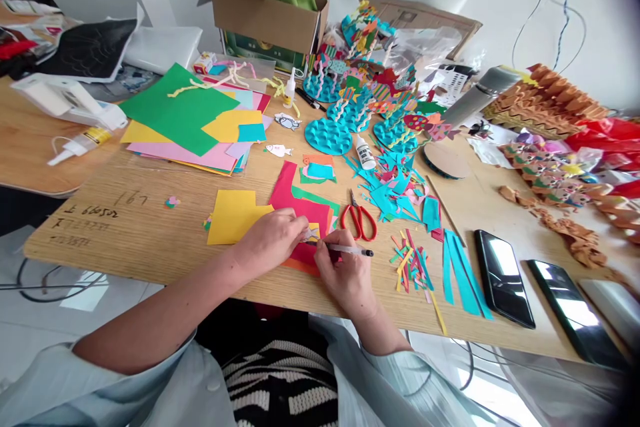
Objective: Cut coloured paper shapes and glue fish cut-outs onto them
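My right hand [346,278] grips a pen [350,249], its tip at a small pale fish-shaped cutout [311,234]. With closed fingers, my left hand [274,235] pins that cutout from the other side; my fingers partly hide it. Beneath both hands lie a red paper sheet [283,190] and a small yellow piece. A larger yellow paper [231,213] sits by my left wrist. Just beyond my right hand rest red-handled scissors [358,217], blades pointing away. Farther off are a white paper fish [279,150] and a patterned paper fish [287,121].
Blue bumpy discs [328,137], some bearing paper fish, stand at the back. Blue scraps [390,193] and thin paper strips [413,260] lie right, near a phone [504,277]. A glue bottle [365,153] stands ahead. Stacked coloured paper [185,110] lies left, before a cardboard box [265,13].
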A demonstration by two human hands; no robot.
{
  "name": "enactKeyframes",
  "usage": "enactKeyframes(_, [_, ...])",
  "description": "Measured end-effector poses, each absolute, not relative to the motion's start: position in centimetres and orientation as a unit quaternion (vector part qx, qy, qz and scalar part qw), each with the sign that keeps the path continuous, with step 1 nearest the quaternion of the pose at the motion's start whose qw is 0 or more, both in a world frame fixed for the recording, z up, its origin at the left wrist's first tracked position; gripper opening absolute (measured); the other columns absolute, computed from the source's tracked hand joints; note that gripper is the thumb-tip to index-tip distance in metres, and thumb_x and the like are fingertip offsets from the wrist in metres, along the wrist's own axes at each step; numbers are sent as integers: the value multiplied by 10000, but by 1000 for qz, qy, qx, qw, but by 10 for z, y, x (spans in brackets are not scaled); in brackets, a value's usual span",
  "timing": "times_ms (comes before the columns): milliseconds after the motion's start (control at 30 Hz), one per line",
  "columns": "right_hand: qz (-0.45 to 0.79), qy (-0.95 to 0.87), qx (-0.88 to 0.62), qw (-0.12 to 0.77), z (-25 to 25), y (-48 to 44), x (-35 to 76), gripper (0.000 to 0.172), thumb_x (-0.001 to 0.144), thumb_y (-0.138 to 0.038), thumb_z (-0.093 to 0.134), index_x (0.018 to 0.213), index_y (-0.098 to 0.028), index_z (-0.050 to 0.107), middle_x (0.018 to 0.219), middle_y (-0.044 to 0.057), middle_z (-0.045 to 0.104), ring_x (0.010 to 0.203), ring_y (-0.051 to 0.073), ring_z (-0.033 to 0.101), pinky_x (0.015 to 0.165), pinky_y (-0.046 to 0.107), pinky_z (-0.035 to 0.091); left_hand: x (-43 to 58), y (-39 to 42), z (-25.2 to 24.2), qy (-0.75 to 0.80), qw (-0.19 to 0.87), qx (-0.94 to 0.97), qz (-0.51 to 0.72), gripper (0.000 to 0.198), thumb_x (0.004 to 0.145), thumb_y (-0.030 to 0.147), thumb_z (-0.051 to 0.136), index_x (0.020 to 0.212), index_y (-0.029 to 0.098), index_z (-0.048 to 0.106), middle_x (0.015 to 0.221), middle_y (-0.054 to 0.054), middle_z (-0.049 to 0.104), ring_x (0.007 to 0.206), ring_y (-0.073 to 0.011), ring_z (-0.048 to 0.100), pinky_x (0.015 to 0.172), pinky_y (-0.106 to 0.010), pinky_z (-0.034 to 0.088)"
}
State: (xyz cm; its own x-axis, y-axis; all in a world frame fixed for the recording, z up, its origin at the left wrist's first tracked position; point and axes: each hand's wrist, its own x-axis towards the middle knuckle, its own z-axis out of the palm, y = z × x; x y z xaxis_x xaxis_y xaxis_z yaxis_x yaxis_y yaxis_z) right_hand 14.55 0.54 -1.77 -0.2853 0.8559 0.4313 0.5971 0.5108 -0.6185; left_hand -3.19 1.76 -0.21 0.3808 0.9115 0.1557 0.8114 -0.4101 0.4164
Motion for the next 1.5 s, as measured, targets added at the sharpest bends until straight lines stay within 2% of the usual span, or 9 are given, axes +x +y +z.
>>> enactKeyframes(567, [186,-777,-469,375,-17,6,146,103,883,-210,505,789,-210,463,601,-54,471,479,87,474,465,194,386,-32,18,-3,523,130,818,201,212,948,266,450,906,176,638,784,-50,619,779,-165,629,745,-282,501])
enactKeyframes(1500, [175,-762,-493,381,-13,8,143,115,866,-209,525,754,-203,498,553,-53,502,442,83,477,437,197,356,-31,17,-3,515,126,826,190,228,957,278,449,913,151,633,818,-71,636,833,-180,637,755,-291,495])
